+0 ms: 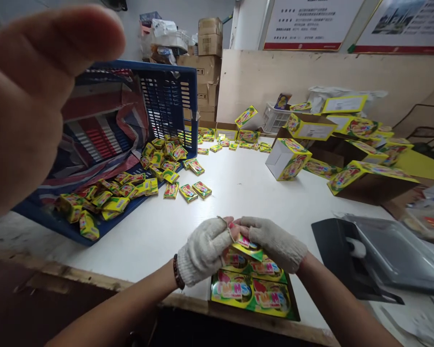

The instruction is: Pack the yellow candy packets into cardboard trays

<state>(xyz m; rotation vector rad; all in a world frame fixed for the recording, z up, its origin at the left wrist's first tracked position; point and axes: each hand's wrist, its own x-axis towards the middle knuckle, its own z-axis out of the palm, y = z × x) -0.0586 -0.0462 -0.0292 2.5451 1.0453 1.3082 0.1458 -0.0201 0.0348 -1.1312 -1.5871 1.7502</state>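
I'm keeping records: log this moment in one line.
left hand, right hand: white knit gloves, touching flat yellow packet | below: open dark box holding packets | left: blue plastic basket

Near six o'clock in the view, the left hand (207, 246) wears a knitted glove (198, 241) of off-white yarn shading to grey, with open finger ends that leave the fingertips bare. Its ribbed cuff (185, 267) fits snugly, and just beyond it, at seven o'clock, a bracelet (177, 273) of small, round, dark brown beads circles the wrist. Between four and five o'clock, the right hand (271, 241) wears a matching glove, slightly greyer, likewise fingerless and ending at the wrist in a plain knitted edge. Both the left forearm (123, 308) and the right forearm (338, 299) are bare.
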